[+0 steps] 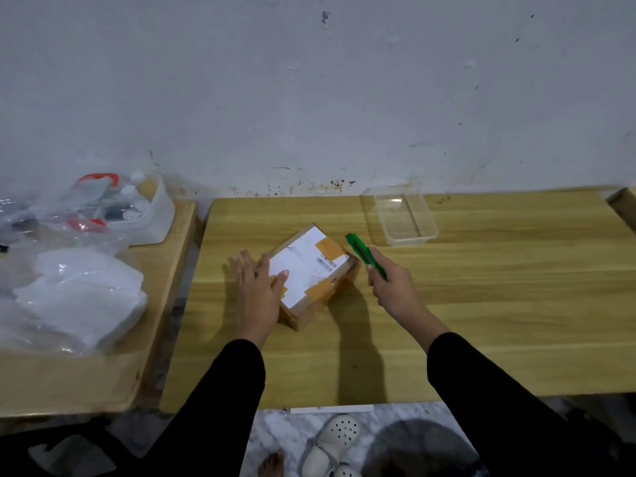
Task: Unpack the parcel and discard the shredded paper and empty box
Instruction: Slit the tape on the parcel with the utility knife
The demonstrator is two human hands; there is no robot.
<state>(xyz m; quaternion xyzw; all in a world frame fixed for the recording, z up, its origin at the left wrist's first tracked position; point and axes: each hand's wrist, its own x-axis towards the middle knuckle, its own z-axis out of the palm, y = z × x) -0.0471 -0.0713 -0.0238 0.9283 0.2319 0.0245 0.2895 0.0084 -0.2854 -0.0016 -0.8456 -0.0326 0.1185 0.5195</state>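
A small brown cardboard parcel [313, 270] with a white shipping label and tan tape lies sealed on the wooden table [481, 304]. My left hand [258, 290] presses flat on its left side, fingers straight, thumb on the label. My right hand [392, 287] grips a green utility knife [364, 254] just right of the parcel, its tip pointing up and away above the parcel's far right corner. I cannot tell whether a blade is out.
An empty clear plastic tray [402, 215] stands behind the knife near the wall. A second table [161, 270] at the left carries clear plastic bags [79, 297] and a white tub of supplies [137, 208]. White clogs [330, 445] lie on the floor below.
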